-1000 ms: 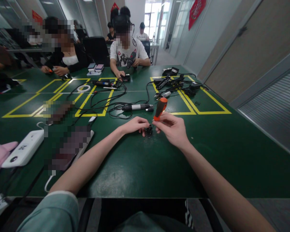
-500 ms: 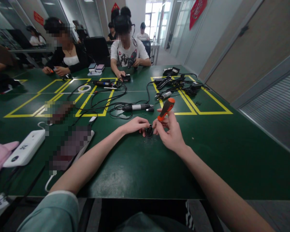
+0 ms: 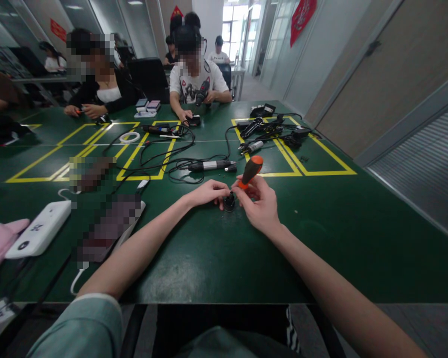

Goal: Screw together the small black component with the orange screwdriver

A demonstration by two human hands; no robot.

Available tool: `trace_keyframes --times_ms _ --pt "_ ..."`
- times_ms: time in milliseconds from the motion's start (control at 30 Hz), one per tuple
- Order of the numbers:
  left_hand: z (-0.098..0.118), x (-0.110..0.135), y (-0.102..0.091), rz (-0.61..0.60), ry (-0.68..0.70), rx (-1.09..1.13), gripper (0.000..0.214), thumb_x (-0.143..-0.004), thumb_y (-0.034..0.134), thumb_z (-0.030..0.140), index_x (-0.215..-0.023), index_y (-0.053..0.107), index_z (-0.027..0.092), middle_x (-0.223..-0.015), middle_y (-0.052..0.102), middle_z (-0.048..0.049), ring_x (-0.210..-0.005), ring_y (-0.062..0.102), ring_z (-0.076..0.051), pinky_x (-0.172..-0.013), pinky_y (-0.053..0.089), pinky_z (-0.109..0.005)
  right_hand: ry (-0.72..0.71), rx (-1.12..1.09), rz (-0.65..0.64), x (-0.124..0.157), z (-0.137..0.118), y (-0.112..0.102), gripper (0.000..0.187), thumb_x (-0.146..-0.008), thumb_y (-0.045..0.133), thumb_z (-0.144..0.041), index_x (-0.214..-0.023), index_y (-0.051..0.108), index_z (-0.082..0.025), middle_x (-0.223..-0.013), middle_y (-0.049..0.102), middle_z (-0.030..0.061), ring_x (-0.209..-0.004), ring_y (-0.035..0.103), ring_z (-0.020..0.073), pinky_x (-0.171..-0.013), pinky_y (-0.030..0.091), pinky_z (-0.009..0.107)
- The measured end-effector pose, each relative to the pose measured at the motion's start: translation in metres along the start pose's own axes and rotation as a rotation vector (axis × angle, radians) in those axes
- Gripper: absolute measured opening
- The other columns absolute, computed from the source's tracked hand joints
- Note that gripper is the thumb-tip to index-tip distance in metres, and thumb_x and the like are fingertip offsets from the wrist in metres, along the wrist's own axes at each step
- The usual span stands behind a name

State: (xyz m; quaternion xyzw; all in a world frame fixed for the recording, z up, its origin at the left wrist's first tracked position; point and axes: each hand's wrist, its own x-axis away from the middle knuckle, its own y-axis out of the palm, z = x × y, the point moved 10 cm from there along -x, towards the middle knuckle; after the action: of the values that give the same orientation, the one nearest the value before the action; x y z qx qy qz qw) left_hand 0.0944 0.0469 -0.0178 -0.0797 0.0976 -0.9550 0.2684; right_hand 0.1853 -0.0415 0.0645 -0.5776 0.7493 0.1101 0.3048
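Note:
A screwdriver (image 3: pixel 252 170) with an orange and dark grey handle is gripped in my right hand (image 3: pixel 260 203), its handle tilted up and to the right. The blade is hidden by my fingers. Close to it on the table, a small round black part (image 3: pixel 229 202) stands with a narrow upright neck. My left hand (image 3: pixel 210 193) is closed at the left side of this part, thumb and fingertips on it. Just beyond my hands lies a grey and black pen-shaped power tool (image 3: pixel 211 165) with a coiled cord.
The green table (image 3: pixel 194 258) has yellow tape outlines. Black cables and adapters (image 3: pixel 276 127) lie at the back right. On the left are a white power bank (image 3: pixel 39 228) and a phone (image 3: pixel 110 226). A co-worker (image 3: pixel 196 79) sits opposite holding a drill.
My right hand has shifted slightly left, bringing the screwdriver lower and closer to the black part. My left hand stays at the part.

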Motion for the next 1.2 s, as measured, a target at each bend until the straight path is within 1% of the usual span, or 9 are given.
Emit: trace_keyframes --times_ms 100,200,400,567,700,833,1000,1133,1200 --pt "-0.001 -0.001 -0.001 0.013 -0.007 0.01 0.02 -0.092 0.064 0.03 -0.086 0.067 0.012 -0.072 0.07 -0.0021 -0.056 0.069 -0.011 -0.056 0.043 -0.02 -0.056 0.08 0.059 -0.001 -0.013 -0.008 0.02 -0.091 0.071 -0.03 -0.111 0.074 -0.024 -0.092 0.067 0.002 -0.07 0.064 0.0141 -0.055 0.055 0.026" --pt "-0.002 -0.002 0.0 0.02 -0.024 0.015 0.019 -0.093 0.065 0.03 -0.084 0.066 0.012 -0.068 0.068 -0.0011 -0.055 0.068 -0.011 -0.056 0.042 -0.02 -0.042 0.085 0.098 0.0 -0.015 -0.013 0.021 -0.09 0.071 -0.026 -0.11 0.078 -0.024 -0.089 0.066 0.0021 -0.078 0.066 0.0166 -0.063 0.059 0.029" --pt "-0.001 -0.001 0.0 0.021 -0.042 0.018 0.023 -0.092 0.068 0.033 -0.08 0.065 0.013 -0.068 0.068 -0.0012 -0.056 0.068 -0.011 -0.056 0.043 -0.02 -0.002 0.035 0.199 0.004 -0.003 -0.022 0.024 -0.081 0.082 -0.028 -0.104 0.076 -0.024 -0.081 0.071 -0.0007 -0.067 0.064 0.0152 -0.062 0.059 0.031" --pt "0.003 0.001 0.001 0.013 -0.018 0.02 0.019 -0.092 0.064 0.029 -0.082 0.066 0.012 -0.067 0.067 0.0008 -0.055 0.067 -0.01 -0.056 0.043 -0.02 -0.051 -0.019 0.238 0.005 -0.006 -0.025 0.029 -0.078 0.085 -0.026 -0.104 0.073 -0.024 -0.078 0.073 -0.002 -0.065 0.067 0.0149 -0.062 0.06 0.03" --pt "0.003 0.0 0.001 0.016 -0.014 0.015 0.018 -0.092 0.064 0.027 -0.084 0.067 0.011 -0.069 0.068 -0.0008 -0.055 0.068 -0.01 -0.054 0.041 -0.019 -0.06 -0.057 0.219 0.005 -0.007 -0.023 0.031 -0.078 0.083 -0.021 -0.107 0.073 -0.024 -0.077 0.075 -0.0026 -0.062 0.068 0.014 -0.059 0.061 0.028" --pt "0.002 0.0 0.001 0.025 -0.02 -0.008 0.018 -0.093 0.06 0.025 -0.085 0.067 0.011 -0.073 0.071 -0.0032 -0.055 0.069 -0.009 -0.052 0.04 -0.017 0.003 -0.1 0.137 0.004 -0.001 -0.014 0.03 -0.087 0.075 -0.024 -0.117 0.072 -0.023 -0.085 0.078 0.0007 -0.06 0.07 0.0137 -0.057 0.061 0.028" --pt "0.003 0.002 0.003 0.032 -0.039 0.007 0.018 -0.093 0.058 0.024 -0.081 0.064 0.012 -0.07 0.07 -0.0024 -0.054 0.068 -0.009 -0.053 0.042 -0.016 0.095 -0.187 -0.016 0.004 0.008 0.003 0.035 -0.097 0.064 -0.031 -0.132 0.064 -0.025 -0.093 0.074 0.0022 -0.051 0.064 0.0096 -0.042 0.051 0.022" --pt "0.003 0.001 0.002 0.042 -0.038 0.0 0.019 -0.092 0.055 0.023 -0.089 0.069 0.01 -0.072 0.072 -0.0037 -0.052 0.068 -0.009 -0.051 0.04 -0.016 0.118 -0.256 -0.077 0.003 0.009 0.009 0.036 -0.102 0.059 -0.034 -0.137 0.059 -0.028 -0.089 0.067 -0.0005 -0.053 0.061 0.0086 -0.048 0.055 0.023" --pt "0.002 0.0 0.002 0.039 -0.038 -0.002 0.021 -0.09 0.055 0.022 -0.094 0.071 0.01 -0.075 0.073 -0.0044 -0.053 0.069 -0.01 -0.051 0.04 -0.017 0.108 -0.264 -0.089 0.002 0.007 0.009 0.034 -0.103 0.057 -0.035 -0.136 0.059 -0.028 -0.084 0.063 -0.0022 -0.053 0.059 0.0084 -0.048 0.052 0.023"
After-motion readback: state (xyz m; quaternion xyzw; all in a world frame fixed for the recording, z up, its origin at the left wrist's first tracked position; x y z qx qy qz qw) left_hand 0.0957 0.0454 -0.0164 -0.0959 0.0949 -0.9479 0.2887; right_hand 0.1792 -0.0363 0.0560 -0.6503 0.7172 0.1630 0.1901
